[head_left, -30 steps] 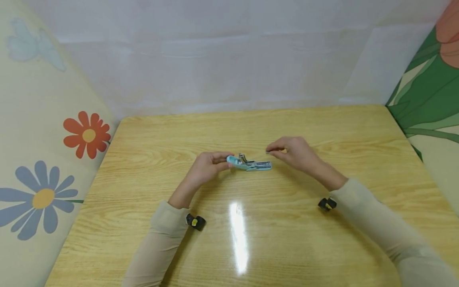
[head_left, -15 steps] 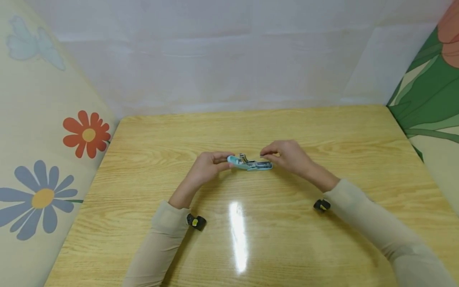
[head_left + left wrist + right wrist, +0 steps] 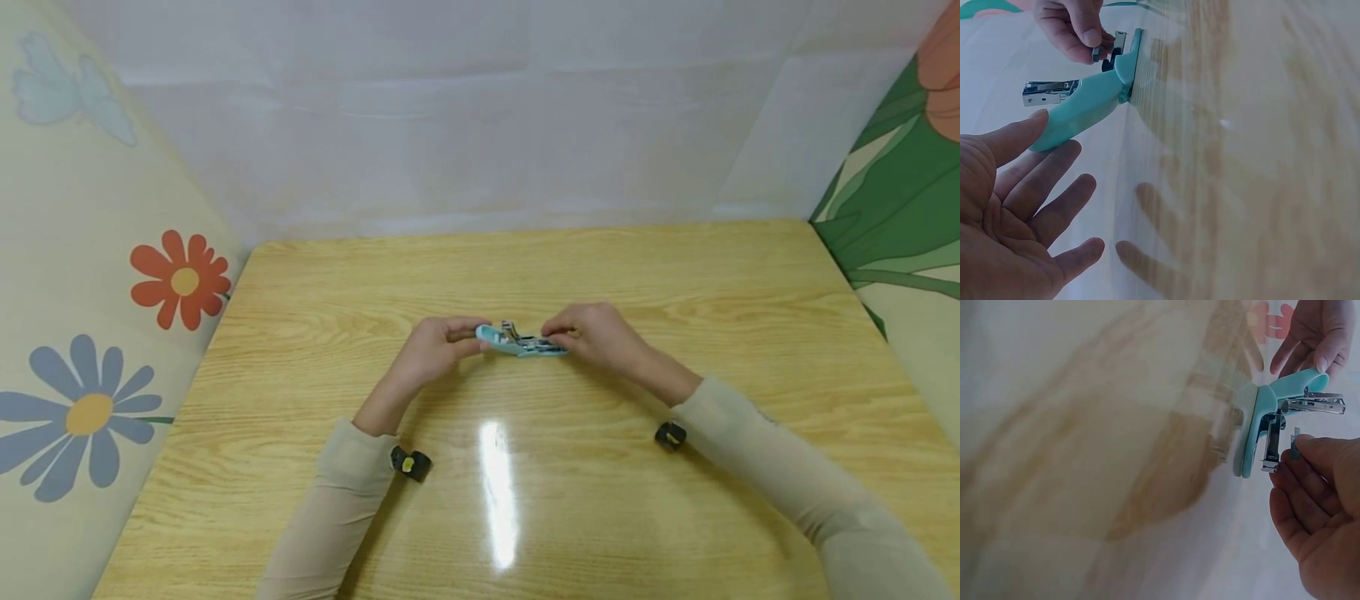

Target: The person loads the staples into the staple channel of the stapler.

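A mint-green stapler (image 3: 501,342) is folded open on the table, its metal magazine (image 3: 1272,442) bared and a metal follower part (image 3: 1050,92) sticking up from the raised cover. My left hand (image 3: 435,350) pinches the end of that cover between thumb and fingers, the other fingers spread in the left wrist view. Between thumb and forefinger my right hand (image 3: 600,337) pinches a short strip of staples (image 3: 1295,442). In the right wrist view the strip is just beside the magazine, and the right fingertips overlap the stapler's far end in the head view.
The wood-grain table (image 3: 337,292) reflects a bright light streak near its middle. A pale curtain-like backdrop (image 3: 480,150) rises behind it, with flower-painted panels (image 3: 90,250) at the sides. Small black cameras (image 3: 410,464) sit at both wrists.
My right hand has moved left and down toward the stapler, bringing the staple strip from beyond its end to right at the magazine. The left hand and stapler have stayed put.
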The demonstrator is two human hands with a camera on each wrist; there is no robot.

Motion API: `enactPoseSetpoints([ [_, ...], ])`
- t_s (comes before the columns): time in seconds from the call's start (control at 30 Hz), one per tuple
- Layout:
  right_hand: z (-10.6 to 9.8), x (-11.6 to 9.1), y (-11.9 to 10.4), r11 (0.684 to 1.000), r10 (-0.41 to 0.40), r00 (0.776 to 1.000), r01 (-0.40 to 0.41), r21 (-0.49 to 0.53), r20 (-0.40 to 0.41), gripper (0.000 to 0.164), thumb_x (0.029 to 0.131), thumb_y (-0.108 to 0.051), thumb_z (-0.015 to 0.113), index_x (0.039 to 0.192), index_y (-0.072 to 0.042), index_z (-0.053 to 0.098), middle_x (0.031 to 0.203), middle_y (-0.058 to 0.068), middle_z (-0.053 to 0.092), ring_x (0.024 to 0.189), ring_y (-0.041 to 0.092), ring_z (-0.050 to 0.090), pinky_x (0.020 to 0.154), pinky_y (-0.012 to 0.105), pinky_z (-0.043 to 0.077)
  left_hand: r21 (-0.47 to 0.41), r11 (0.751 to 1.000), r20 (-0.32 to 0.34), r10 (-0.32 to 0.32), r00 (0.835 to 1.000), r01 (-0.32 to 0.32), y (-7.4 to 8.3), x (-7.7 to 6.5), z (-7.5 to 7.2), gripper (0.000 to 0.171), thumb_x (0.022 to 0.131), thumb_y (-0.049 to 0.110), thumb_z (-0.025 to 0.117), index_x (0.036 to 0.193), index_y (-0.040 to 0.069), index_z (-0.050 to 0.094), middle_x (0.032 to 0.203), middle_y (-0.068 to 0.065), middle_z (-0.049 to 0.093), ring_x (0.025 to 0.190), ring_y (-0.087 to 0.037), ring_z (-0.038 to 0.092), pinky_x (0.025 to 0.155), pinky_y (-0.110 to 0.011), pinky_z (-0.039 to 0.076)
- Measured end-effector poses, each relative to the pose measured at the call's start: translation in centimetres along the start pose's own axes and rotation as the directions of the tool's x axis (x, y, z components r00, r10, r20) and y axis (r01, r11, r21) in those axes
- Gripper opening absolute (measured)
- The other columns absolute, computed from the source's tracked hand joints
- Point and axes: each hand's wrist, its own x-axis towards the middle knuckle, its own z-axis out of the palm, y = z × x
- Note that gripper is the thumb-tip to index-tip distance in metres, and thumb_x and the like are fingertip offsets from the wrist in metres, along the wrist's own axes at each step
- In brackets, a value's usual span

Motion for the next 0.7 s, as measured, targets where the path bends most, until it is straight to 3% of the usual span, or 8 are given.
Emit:
enactPoseSetpoints([
  [0.7,0.37,-0.07,-0.16,0.999,0.005,1.0,-0.004,-0.054,0.019,0.014,0.092,-0.014,0.074,0.105,-0.011,0.08,0.103,0.006,0.079,0.096,0.022,0.076,0.085,0.037,0.06,0.021,1.0,-0.008,0.013,1.0,-0.013,0.13,0.04,0.02,0.039,0.094,0.023,0.074,0.132,0.016,0.069,0.122,-0.008,0.075,0.115,-0.023,0.07,0.096,-0.041,0.056],
])
